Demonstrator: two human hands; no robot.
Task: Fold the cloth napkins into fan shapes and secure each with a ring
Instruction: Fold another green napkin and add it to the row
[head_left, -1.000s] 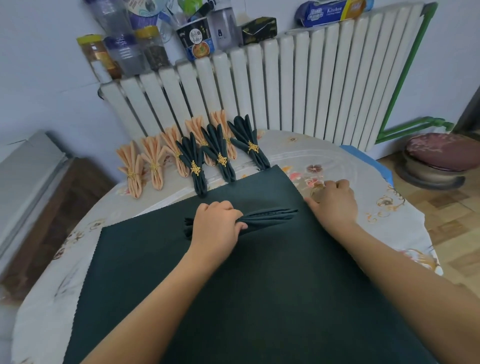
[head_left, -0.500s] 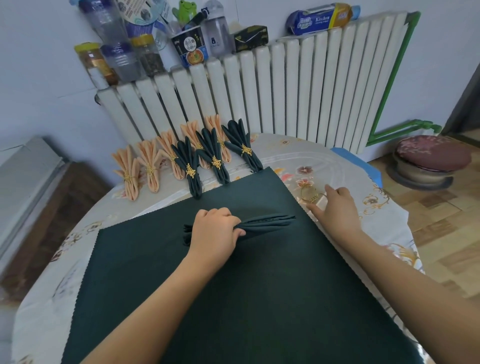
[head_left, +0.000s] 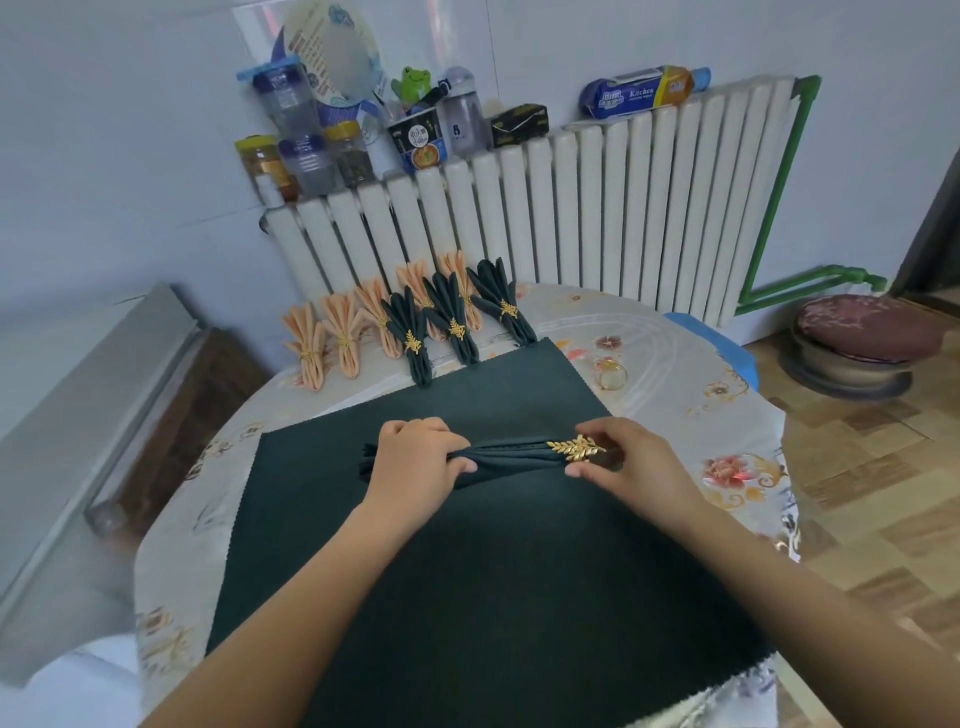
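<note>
Eight ringed fans parked at 12 o'clock; left hand grips pleated green napkin, right hand pinches gold ring at its tip, unseated; spare ring waits on surface.

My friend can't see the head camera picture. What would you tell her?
The left hand grips a pleated dark green napkin while the right hand holds a gold leaf ring at its end. Finished napkins line the table's far side.

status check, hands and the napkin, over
Left hand grips pleated dark green napkin. Right hand pinches gold leaf ring at napkin's right end. Spare ring lies on table; nothing in the way.
</note>
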